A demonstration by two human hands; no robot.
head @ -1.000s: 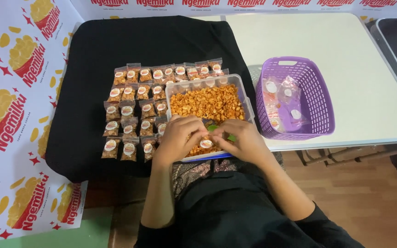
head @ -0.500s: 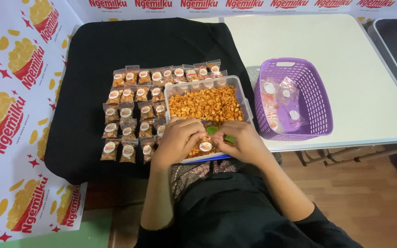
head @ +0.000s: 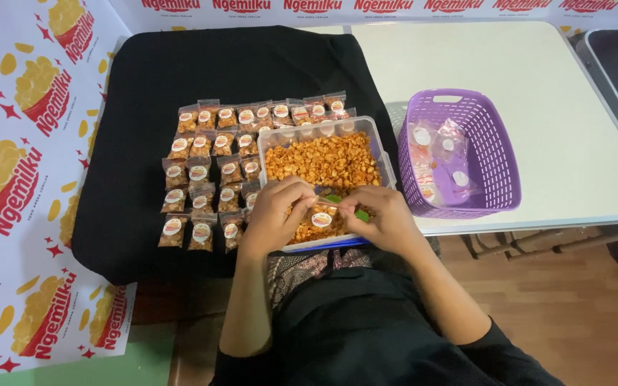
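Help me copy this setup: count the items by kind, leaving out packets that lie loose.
Held packet: 1
Clear tub: 1
Purple basket: 1
Black cloth: 1
White table: 1
Total: 5

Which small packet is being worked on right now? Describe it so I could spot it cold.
Start at the clear tub of orange snacks on the black cloth. Over its near edge, the left hand and right hand pinch one small clear packet. Unlike the packets in rows left of the tub, it is held up.
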